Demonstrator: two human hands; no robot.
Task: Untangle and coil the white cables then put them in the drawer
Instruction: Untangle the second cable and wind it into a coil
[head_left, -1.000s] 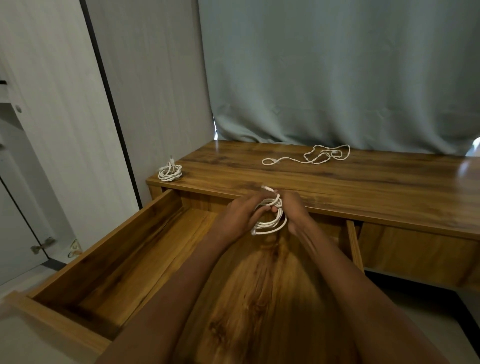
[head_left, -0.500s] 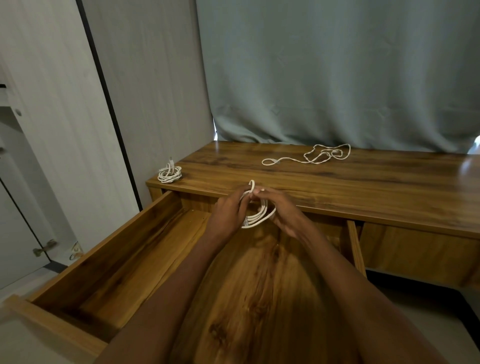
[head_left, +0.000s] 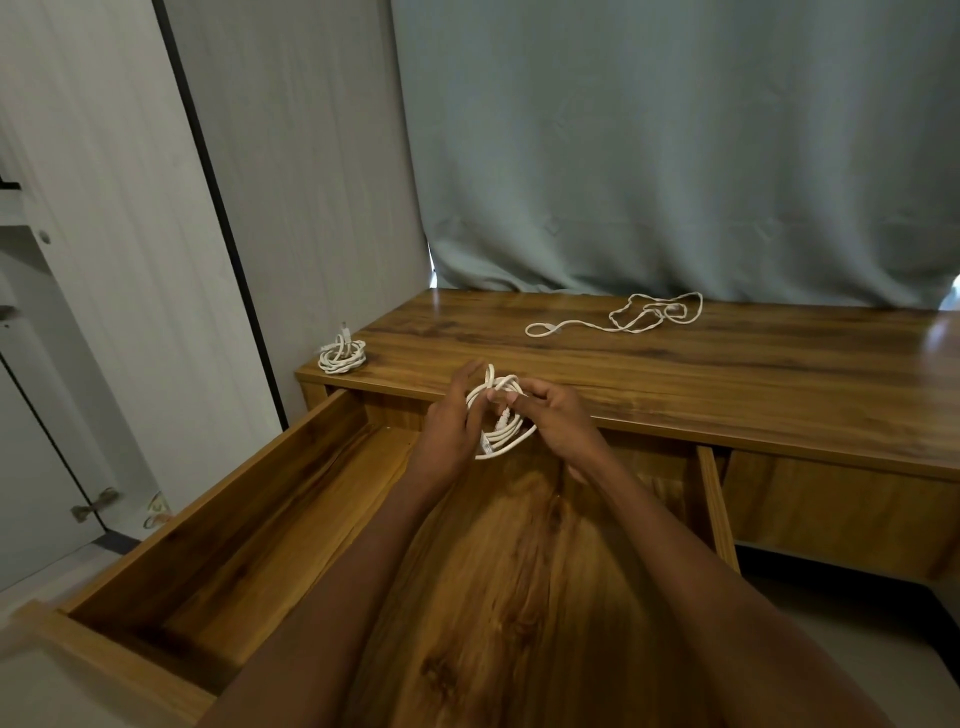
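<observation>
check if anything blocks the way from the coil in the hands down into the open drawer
Nothing visible does. The coiled cable is held between the left hand and right hand directly above the open drawer, whose visible floor holds no objects; the forearms hide part of it.

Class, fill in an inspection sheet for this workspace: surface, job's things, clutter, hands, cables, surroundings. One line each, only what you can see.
Surface: wooden cabinet top, bare apart from two cables.
Job's things: open drawer, no cable visible in it.
Clutter: nothing seen.
Hands: left hand and right hand both grip the held coil above the drawer.
Cables: coiled cable at the top's left corner; loose cable tangled, near the curtain.
Surroundings: grey-green curtain behind; pale wardrobe panel at left.
</observation>
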